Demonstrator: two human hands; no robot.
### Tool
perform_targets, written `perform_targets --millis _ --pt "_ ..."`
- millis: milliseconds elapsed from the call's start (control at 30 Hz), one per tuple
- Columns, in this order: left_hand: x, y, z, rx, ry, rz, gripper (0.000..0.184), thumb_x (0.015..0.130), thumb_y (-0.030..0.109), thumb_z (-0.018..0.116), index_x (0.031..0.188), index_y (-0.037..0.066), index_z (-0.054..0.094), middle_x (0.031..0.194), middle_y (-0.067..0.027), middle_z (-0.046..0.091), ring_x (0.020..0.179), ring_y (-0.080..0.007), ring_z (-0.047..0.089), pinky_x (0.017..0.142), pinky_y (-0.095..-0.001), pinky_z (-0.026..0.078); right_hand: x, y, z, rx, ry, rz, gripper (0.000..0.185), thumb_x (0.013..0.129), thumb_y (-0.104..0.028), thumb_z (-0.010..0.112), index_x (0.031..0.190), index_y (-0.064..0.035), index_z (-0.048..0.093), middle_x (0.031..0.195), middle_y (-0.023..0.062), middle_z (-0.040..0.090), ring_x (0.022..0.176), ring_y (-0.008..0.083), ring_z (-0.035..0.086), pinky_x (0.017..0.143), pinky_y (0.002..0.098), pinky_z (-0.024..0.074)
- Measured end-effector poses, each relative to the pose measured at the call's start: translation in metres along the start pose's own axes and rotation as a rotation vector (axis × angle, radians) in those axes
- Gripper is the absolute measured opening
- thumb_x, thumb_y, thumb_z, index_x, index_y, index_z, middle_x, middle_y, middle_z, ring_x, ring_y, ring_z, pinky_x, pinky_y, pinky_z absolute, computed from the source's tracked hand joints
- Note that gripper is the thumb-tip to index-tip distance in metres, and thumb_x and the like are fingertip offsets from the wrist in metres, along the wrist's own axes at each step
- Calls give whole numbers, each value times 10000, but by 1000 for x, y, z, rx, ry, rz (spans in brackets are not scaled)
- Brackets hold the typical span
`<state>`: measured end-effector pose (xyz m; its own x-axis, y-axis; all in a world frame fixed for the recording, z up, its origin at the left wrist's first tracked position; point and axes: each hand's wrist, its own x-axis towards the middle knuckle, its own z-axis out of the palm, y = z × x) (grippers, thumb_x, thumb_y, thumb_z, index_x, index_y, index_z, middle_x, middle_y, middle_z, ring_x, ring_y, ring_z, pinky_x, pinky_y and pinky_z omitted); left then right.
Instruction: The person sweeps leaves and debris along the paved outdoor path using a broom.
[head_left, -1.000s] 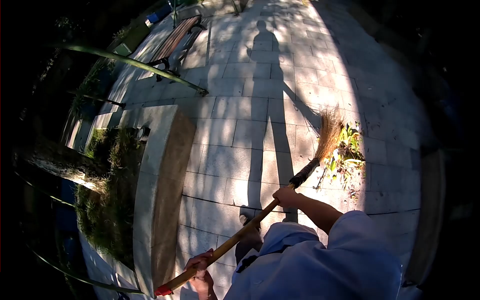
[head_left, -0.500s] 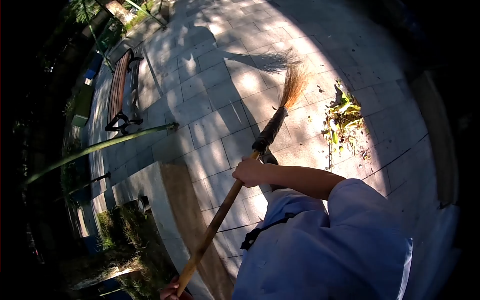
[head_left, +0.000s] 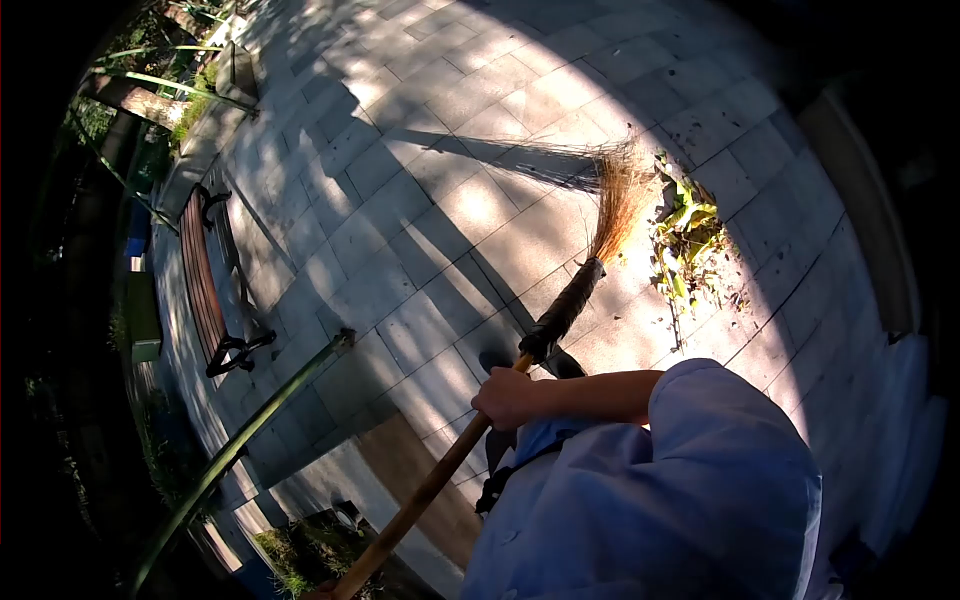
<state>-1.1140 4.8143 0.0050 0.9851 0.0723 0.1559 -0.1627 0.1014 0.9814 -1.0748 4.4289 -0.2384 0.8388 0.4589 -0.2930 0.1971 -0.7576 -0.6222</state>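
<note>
A long-handled broom (head_left: 565, 310) slants across the view, its wooden shaft running to the lower left and a dark wrapping binding its neck. My right hand (head_left: 505, 398) is closed around the shaft just below that wrapping. Only a sliver of my left hand (head_left: 320, 594) shows at the bottom edge, against the upper part of the shaft. The reddish-brown bristles (head_left: 622, 200) fan out over the paving, immediately left of a small heap of green and yellow leaves (head_left: 690, 235).
A slatted bench (head_left: 200, 280) stands at the left on the stone paving (head_left: 460, 200). A green pole (head_left: 245, 430) and a low stone planter edge (head_left: 420, 480) lie at lower left. A kerb (head_left: 860, 210) runs along the right.
The bristles have shifted right and slightly down, closer to the leaf heap. My left hand has dropped nearly out of view. The bench and pole sit lower and farther left as the view turned.
</note>
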Motion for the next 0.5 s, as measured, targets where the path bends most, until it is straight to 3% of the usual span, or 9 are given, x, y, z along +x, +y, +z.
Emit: perform_targets --millis 33,167,233,300,333,400,433,500 --pt "20 0 -1 -13 0 107 131 818 206 631 844 80 655 819 -86 636 801 -263 623 813 -431 518 7 -4 -20 3 9 2 176 689 -246 642 793 -104 635 713 76 637 731 271 640 743 391 463" --pt "129 -16 -12 -191 -175 113 138 823 197 619 872 70 645 800 -100 633 808 -251 627 804 -448 510 55 -4 -80 -51 159 56 138 704 -218 614 793 -122 659 746 88 651 758 274 643 747 386 471" --pt "180 -44 -10 36 -247 512 164 850 211 598 915 63 625 816 -105 628 795 -255 624 804 -458 497 85 21 -106 -82 231 77 132 698 -201 605 764 -101 661 753 94 652 765 279 647 708 398 487" --pt "223 -56 17 57 -228 156 240 877 316 559 829 91 490 794 -63 521 882 -233 558 893 -440 456 105 60 -136 -104 264 115 157 681 -200 618 774 -78 656 761 113 649 773 302 645 707 410 505" --pt "240 -70 48 152 -298 181 254 905 345 516 801 117 475 769 -32 485 857 -195 532 887 -421 461 107 75 -157 -93 230 193 147 677 -189 620 778 -89 655 761 121 647 775 313 641 710 414 507" --pt "272 -104 110 111 -423 167 227 905 318 522 813 113 489 781 -50 513 870 -200 554 913 -443 455 124 140 -164 -45 279 204 127 701 -213 625 773 -108 636 717 107 633 756 321 633 679 422 493" --pt "289 -124 137 31 -516 174 207 893 293 538 833 97 510 821 -83 560 894 -232 569 922 -454 454 129 171 -162 -77 300 259 126 702 -219 628 757 -105 632 705 116 628 744 319 631 662 418 490" --pt "310 -153 186 -35 -504 138 217 859 243 581 855 37 514 776 -127 577 827 -322 603 873 -507 479 125 218 -152 -41 450 292 140 699 -228 639 714 -92 608 684 129 616 715 324 624 638 418 486"
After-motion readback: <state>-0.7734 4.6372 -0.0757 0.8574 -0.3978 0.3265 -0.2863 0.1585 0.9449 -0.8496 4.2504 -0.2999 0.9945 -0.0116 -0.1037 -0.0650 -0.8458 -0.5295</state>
